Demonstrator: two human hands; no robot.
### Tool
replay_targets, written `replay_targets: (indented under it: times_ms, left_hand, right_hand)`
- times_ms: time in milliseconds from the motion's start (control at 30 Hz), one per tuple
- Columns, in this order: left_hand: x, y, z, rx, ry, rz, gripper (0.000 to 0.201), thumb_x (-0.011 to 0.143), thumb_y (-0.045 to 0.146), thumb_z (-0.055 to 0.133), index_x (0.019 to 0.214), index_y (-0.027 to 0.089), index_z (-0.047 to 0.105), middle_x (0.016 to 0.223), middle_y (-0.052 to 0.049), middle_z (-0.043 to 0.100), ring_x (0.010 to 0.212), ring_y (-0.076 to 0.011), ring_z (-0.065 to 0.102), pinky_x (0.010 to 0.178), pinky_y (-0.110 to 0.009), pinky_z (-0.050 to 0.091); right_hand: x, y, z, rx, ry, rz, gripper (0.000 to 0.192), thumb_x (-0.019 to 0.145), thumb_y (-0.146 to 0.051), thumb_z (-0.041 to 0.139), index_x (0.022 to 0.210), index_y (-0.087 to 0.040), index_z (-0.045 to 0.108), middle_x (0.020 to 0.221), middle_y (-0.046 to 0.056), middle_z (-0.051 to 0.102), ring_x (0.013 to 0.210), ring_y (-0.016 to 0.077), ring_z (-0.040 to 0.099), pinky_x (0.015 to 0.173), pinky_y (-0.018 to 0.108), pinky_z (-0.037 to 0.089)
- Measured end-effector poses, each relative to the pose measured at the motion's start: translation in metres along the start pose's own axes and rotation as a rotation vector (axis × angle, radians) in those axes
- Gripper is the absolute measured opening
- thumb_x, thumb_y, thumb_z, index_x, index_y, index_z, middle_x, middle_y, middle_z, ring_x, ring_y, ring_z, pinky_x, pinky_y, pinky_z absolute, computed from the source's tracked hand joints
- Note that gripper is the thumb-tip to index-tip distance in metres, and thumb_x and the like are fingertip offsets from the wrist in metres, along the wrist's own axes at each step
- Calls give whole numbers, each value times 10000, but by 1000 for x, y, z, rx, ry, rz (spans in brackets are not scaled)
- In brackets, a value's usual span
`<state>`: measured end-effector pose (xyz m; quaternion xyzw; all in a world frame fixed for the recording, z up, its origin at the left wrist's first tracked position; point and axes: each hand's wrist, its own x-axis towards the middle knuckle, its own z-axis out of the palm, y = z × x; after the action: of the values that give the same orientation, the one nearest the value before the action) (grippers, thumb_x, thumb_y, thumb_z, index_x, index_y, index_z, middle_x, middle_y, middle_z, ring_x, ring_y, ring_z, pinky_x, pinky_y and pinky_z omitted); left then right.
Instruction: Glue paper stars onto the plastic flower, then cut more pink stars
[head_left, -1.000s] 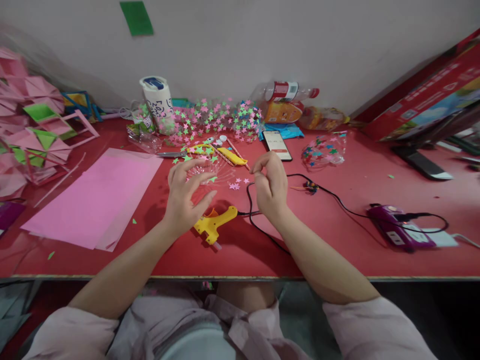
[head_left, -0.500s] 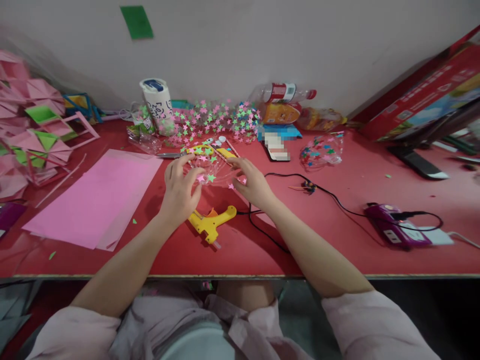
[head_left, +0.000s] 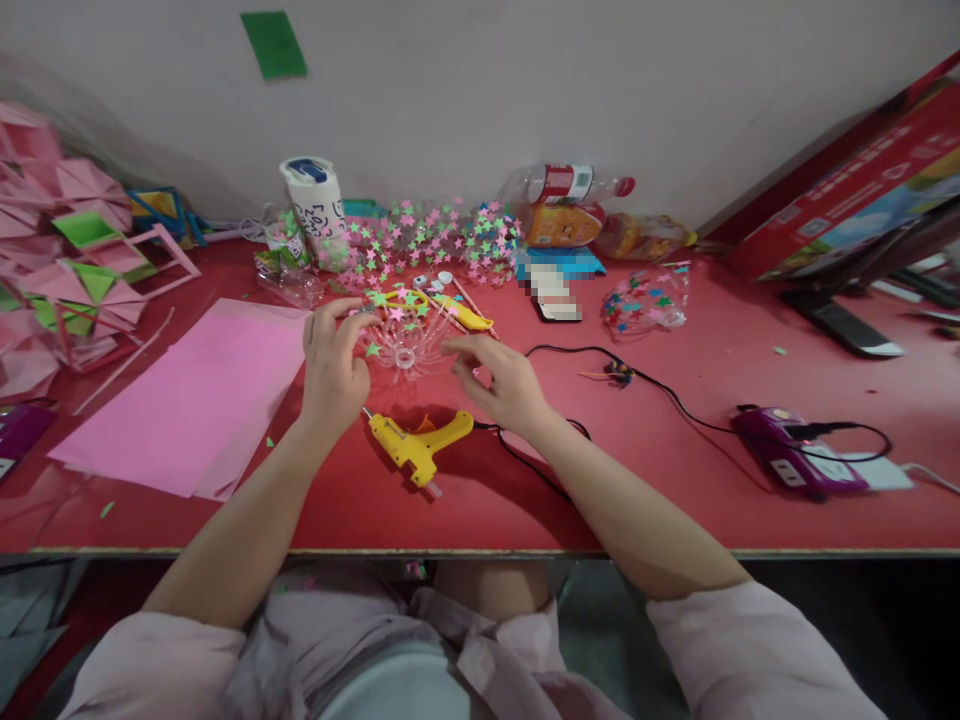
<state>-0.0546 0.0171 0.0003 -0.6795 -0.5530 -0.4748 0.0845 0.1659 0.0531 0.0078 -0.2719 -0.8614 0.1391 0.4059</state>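
Between my hands on the red table lies a clear plastic bottle top cut into strips [head_left: 405, 358]. Its neck ring faces up, the strips fan outward, and pink and green stars show around its far side. My left hand [head_left: 335, 365] is at its left with the fingers curved and apart. On the other side my right hand [head_left: 499, 378] is open too, its fingertips close to the strips; whether they touch cannot be made out. Just nearer to me, a yellow glue gun [head_left: 416, 445] lies on its side with its nozzle toward my left hand.
Pink paper sheets [head_left: 187, 400] lie left. Behind are star-covered clear plastic pieces [head_left: 405, 235], a white canister [head_left: 315, 215] and bottles [head_left: 562, 200]. A black cord [head_left: 667, 395] runs to a purple power strip [head_left: 795, 450] at right. Pink folded-paper shapes [head_left: 67, 230] stand far left.
My hands have moved apart, the left one leftward. The cut bottle top's neck ring and spread strips now show between them. More of the glue gun's nozzle is visible.
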Motion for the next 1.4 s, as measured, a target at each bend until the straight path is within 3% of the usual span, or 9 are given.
replay_targets:
  times_ms: [133, 267, 400, 600, 800, 900, 1033, 1233, 1400]
  left_hand:
    - [1, 2, -2, -50, 52, 18, 484, 671, -26, 425, 1057, 230, 568, 1156, -68, 564, 1155, -226, 499, 1046, -434, 373]
    - [2, 7, -6, -129, 187, 56, 269, 783, 110, 523, 1030, 216, 528, 1057, -68, 589, 1063, -198, 544, 972, -392, 435]
    - [0, 14, -6, -236, 233, 72, 70, 823, 206, 569, 856, 211, 507, 831, -16, 579, 828, -138, 565, 777, -302, 485]
    - [-7, 22, -5, -234, 86, 67, 107, 855, 241, 534, 758, 200, 516, 682, 18, 558, 639, -96, 508, 615, -241, 440]
    - [-15, 29, 2, -294, -20, 60, 129, 858, 249, 524, 743, 191, 542, 651, 18, 575, 572, -83, 492, 570, -214, 432]
    - [-18, 33, 4, -301, -98, 90, 124, 857, 233, 520, 756, 186, 573, 622, 22, 584, 538, -75, 486, 551, -202, 417]
    - [-20, 40, 4, -333, -196, 102, 150, 868, 229, 505, 789, 183, 624, 626, 15, 639, 536, -77, 547, 557, -193, 434]
    - [-20, 48, 1, -373, -189, 129, 176, 880, 213, 478, 875, 165, 647, 698, -15, 701, 608, -94, 624, 609, -190, 477]
    - [-18, 48, -2, -391, -177, 92, 145, 862, 235, 503, 831, 159, 622, 643, 2, 663, 550, -88, 583, 562, -187, 464]
  right_hand:
    - [4, 21, -11, -206, 168, 210, 200, 818, -126, 477, 935, -172, 632, 834, 42, 659, 655, 125, 577, 600, 246, 447]
    - [4, 45, -7, -529, -315, 217, 104, 783, -136, 568, 768, -142, 670, 773, 77, 648, 713, 168, 570, 638, 271, 423]
    - [0, 48, 7, -590, -428, 156, 131, 796, -215, 616, 750, -119, 691, 804, 119, 651, 829, 225, 551, 735, 328, 403]
    - [0, 41, 12, -670, -480, 92, 198, 845, -189, 538, 767, -108, 701, 819, 137, 646, 844, 238, 523, 713, 352, 344]
    - [2, 45, 10, -729, -369, 135, 201, 854, -153, 485, 798, -107, 673, 824, 134, 632, 744, 206, 531, 654, 331, 331]
    - [3, 41, 0, -663, -102, 176, 175, 856, -158, 470, 830, -126, 640, 829, 109, 621, 675, 180, 532, 619, 307, 367]
    - [4, 16, -12, -344, 302, -19, 148, 882, -150, 465, 828, -177, 600, 746, 44, 615, 680, 155, 570, 636, 275, 449]
    - [-4, -25, 0, -274, 203, -400, 128, 859, -114, 551, 960, -170, 607, 779, 53, 673, 705, 157, 604, 652, 294, 485]
    - [-9, -29, 9, -263, 157, -413, 197, 873, -143, 539, 1060, -162, 597, 814, 74, 681, 726, 174, 621, 651, 316, 486]
